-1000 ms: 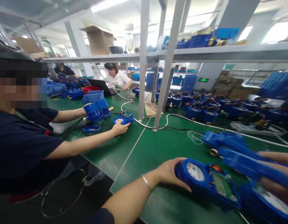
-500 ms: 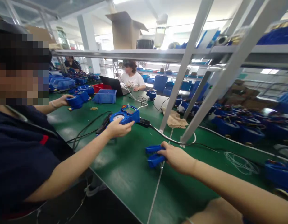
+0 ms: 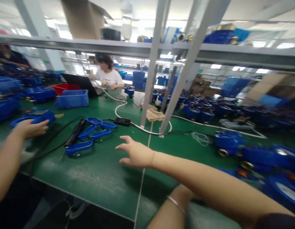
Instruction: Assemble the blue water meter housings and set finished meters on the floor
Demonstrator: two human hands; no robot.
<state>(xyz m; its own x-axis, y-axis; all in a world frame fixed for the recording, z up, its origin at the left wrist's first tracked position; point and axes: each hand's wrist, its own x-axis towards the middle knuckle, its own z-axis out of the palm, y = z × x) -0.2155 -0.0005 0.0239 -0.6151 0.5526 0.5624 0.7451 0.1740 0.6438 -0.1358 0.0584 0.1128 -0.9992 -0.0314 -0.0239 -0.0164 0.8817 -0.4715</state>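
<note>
Open and holding nothing, my right hand point(image 3: 135, 152) reaches left over the green table point(image 3: 99, 178), its fingers spread. To its left lie several blue frame-shaped parts point(image 3: 79, 148), beside a black-handled tool point(image 3: 75, 132). My left hand point(image 3: 185, 190) is low in the picture, behind my right forearm and beyond a bracelet; its fingers are hidden, so what it holds cannot be seen. Blue meter-like units point(image 3: 228, 141) stand to the right of both hands.
At the left edge a co-worker's hand holds a blue unit point(image 3: 39, 116). Metal shelf posts point(image 3: 176, 82) rise from the table near a beige cloth point(image 3: 153, 113). A black adapter point(image 3: 122, 121) with cables, a blue bin point(image 3: 72, 98) and a laptop point(image 3: 82, 83) are further back.
The view has turned right. My right hand has let go of the blue parts and opened. The co-worker's hand and blue unit have shifted left, and blue parts now show on the table.
</note>
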